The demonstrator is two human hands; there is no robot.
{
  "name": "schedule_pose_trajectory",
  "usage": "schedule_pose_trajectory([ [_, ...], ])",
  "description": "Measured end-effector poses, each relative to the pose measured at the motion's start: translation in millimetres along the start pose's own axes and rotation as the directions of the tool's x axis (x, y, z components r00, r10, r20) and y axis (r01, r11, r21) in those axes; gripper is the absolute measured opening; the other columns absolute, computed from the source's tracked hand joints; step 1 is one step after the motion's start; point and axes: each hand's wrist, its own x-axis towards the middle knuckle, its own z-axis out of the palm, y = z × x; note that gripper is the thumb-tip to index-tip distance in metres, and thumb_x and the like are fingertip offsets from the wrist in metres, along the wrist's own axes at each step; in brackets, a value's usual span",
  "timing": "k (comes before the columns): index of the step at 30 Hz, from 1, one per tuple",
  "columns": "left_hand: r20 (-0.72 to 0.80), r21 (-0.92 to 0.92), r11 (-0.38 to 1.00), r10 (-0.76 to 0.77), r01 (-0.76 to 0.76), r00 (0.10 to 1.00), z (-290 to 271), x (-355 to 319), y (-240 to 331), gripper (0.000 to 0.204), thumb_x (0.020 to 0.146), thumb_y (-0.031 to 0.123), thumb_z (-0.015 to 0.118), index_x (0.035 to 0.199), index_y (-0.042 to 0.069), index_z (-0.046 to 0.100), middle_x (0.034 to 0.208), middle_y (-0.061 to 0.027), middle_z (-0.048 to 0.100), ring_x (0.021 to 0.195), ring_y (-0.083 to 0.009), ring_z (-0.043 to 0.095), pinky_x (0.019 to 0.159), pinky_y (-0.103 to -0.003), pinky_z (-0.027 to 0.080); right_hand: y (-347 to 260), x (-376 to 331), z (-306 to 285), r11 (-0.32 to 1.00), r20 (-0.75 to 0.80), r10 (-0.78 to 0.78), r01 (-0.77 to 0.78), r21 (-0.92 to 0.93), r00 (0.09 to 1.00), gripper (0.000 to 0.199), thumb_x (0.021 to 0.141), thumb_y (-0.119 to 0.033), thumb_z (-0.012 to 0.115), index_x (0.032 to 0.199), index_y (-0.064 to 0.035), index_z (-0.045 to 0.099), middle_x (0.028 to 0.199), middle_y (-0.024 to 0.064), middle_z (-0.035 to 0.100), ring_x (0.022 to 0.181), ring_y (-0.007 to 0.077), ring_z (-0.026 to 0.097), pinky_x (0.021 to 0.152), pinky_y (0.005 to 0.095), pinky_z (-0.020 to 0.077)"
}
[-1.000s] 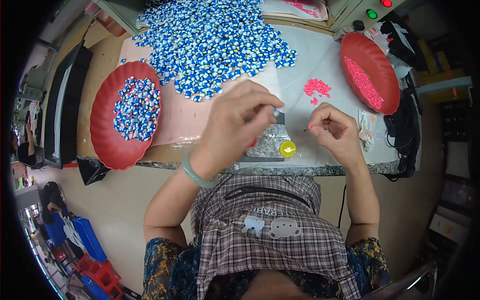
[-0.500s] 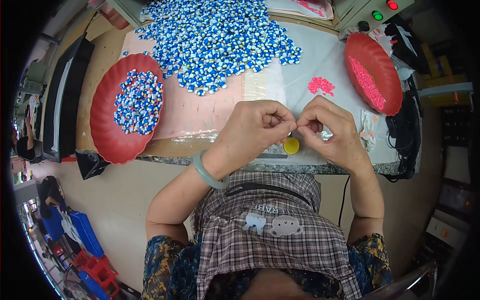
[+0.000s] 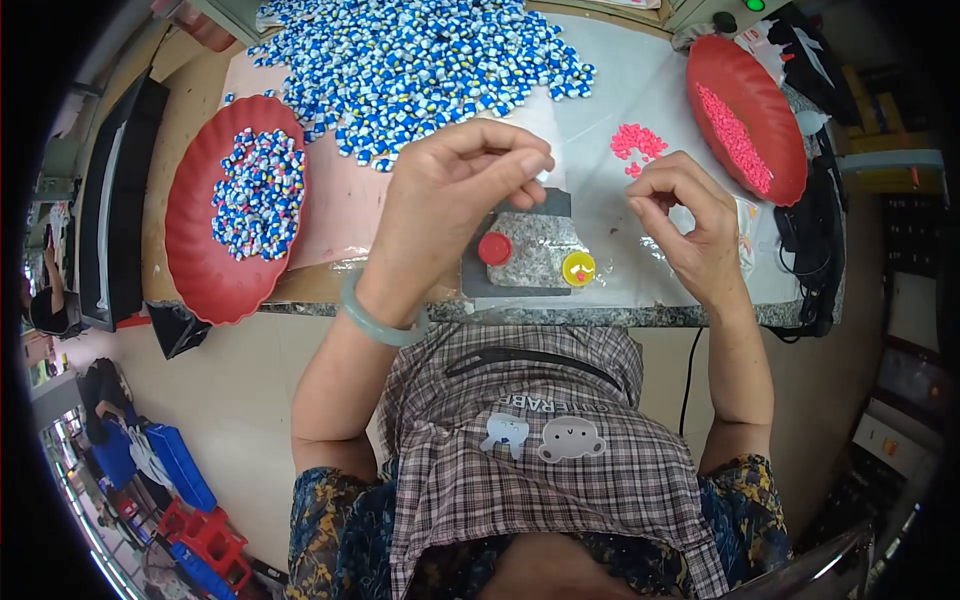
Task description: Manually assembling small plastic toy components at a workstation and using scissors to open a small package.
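My left hand (image 3: 465, 170), with a pale green bangle (image 3: 375, 318) on its wrist, is raised over the table. Its thumb and forefinger pinch a small white piece (image 3: 542, 177), mostly hidden by the fingers. My right hand (image 3: 695, 225) is curled, thumb and forefinger close together beside a small heap of pink pieces (image 3: 638, 140); whatever its fingertips hold, if anything, cannot be made out. Between and below the hands are a red round cap (image 3: 494, 248) and a yellow round cap (image 3: 578, 272) with a tiny pink bit in it, at a speckled grey patch (image 3: 535, 240) bordered in dark grey.
A large pile of small blue-and-white pieces (image 3: 420, 70) covers the far table. A red scalloped bowl (image 3: 190, 230) on the left holds more, with pink and yellow showing. Another red bowl (image 3: 745, 75) at far right holds pink pieces. Black cables (image 3: 800, 250) lie at the right edge.
My hands, fingertips together before, are now apart: the left moved up and left, the right slightly right. The red cap and grey patch are uncovered. A pink bit now shows in the yellow cap.
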Motion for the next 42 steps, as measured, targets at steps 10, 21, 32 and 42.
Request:
schedule_pose_trajectory([
  [10,-0.038,0.062,0.998,0.029,-0.026,0.999,-7,-17,-3,0.024,0.093,-0.001,0.064,0.117,-0.005,0.065,0.109,-0.0135,0.070,0.090,-0.0159,0.069,0.081,-0.026,0.056,-6,-36,-1,0.998,0.111,0.043,-0.037,-0.052,0.993,0.015,0.080,0.008,0.070,0.094,0.0009,0.068,0.090,0.0083,0.064,0.072,0.0149,0.060,0.061,0.0267,0.0480],
  [21,-0.286,0.352,0.923,0.262,-0.153,0.922,-29,-46,-28,0.026,0.098,0.002,0.061,0.123,-0.004,0.061,0.109,-0.0107,0.068,0.087,-0.0124,0.064,0.079,-0.025,0.053,9,-67,-12,0.992,0.037,0.016,-0.011,-0.122,0.999,0.013,0.084,0.003,0.069,0.096,-0.0009,0.067,0.091,0.0096,0.063,0.074,0.0241,0.064,0.065,0.0328,0.0516],
  [32,-0.275,0.444,0.882,0.302,-0.158,0.913,-35,-55,-43,0.019,0.098,-0.002,0.057,0.116,-0.005,0.060,0.111,-0.0094,0.062,0.087,-0.0139,0.064,0.078,-0.026,0.055,39,-89,-65,0.930,-0.235,0.119,-0.191,-0.314,0.965,0.009,0.085,0.002,0.067,0.094,0.0007,0.066,0.092,0.0091,0.063,0.072,0.0184,0.063,0.064,0.0292,0.0513],
  [42,-0.244,0.472,0.862,0.330,-0.185,0.912,-39,-56,-50,0.021,0.100,0.001,0.056,0.120,-0.002,0.060,0.111,-0.0076,0.063,0.088,-0.0117,0.061,0.079,-0.024,0.052,43,-97,-89,0.904,-0.265,0.122,-0.217,-0.368,0.957,0.009,0.085,0.002,0.066,0.094,0.0003,0.067,0.093,0.0092,0.064,0.071,0.0182,0.063,0.064,0.0290,0.0519],
])
